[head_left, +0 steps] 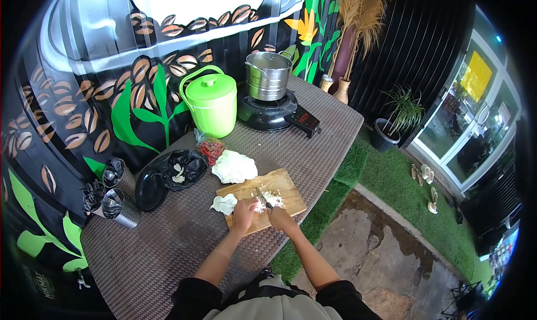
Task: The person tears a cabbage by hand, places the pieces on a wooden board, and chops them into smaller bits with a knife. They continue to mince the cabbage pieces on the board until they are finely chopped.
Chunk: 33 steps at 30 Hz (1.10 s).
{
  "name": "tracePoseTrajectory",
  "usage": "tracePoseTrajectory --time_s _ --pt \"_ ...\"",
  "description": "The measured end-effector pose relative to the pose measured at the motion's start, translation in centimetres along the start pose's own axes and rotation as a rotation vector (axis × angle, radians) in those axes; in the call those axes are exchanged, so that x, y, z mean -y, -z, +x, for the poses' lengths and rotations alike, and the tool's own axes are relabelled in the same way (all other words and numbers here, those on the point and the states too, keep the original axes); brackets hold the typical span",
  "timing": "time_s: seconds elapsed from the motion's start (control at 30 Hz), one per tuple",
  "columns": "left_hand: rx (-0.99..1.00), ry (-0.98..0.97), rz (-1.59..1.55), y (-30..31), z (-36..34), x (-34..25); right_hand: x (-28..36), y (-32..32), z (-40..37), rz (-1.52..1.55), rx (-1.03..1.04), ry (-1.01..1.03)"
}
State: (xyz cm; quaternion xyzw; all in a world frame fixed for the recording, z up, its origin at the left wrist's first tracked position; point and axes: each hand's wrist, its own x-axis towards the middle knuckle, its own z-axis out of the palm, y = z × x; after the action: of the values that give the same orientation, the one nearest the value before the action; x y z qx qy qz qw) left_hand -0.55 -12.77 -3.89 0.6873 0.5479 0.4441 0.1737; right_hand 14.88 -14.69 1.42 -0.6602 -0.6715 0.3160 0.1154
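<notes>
My right hand (281, 220) is closed round the handle of a knife (262, 196), its blade over finely cut white-green pieces, apparently cabbage (274, 199). On the left part of the wooden cutting board (290, 188), my left hand (244, 215) has its fingers curled together close to the blade. What those fingers press on is too small to make out. A pale leaf piece (224, 204) lies at the board's left edge, beside that hand. Just beyond the board sits a larger pale cabbage piece (234, 166).
Behind the board are a bag of red chillies (211, 151), a black plastic bag (187, 166), a green lidded bucket (211, 104) and a steel pot (268, 76) on a portable stove (267, 112). Metal cutlery holders (122, 209) stand left. The woven-pattern table (184, 230) ends at right.
</notes>
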Motion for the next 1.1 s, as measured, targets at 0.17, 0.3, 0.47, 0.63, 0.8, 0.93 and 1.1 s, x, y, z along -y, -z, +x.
tracePoseTrajectory --time_s 0.17,0.3,0.47,0.63,0.8,0.93,1.1 --pt "0.015 -0.004 -0.097 0.7 0.1 -0.5 0.9 -2.5 -3.8 0.053 -0.085 -0.091" --pt "0.048 0.001 -0.156 0.8 0.1 -0.4 1.4 -3.4 -4.0 0.051 -0.059 -0.21" --pt "0.151 0.002 -0.071 1.4 0.5 -0.2 0.6 -1.6 -0.5 -0.076 -0.026 -0.069" --pt "0.322 0.01 -0.13 3.1 1.9 -1.5 2.1 3.8 -0.6 0.088 0.195 -0.093" --pt "0.385 -0.101 -0.158 4.1 2.2 -0.9 0.2 3.3 -0.9 0.118 0.192 -0.019" --pt "0.377 -0.086 -0.117 4.1 2.0 -0.2 -1.2 0.9 -1.3 -0.057 -0.084 0.155" --pt "0.273 -0.002 -0.117 2.7 0.7 0.6 0.7 0.4 -4.4 -0.053 -0.069 -0.02"
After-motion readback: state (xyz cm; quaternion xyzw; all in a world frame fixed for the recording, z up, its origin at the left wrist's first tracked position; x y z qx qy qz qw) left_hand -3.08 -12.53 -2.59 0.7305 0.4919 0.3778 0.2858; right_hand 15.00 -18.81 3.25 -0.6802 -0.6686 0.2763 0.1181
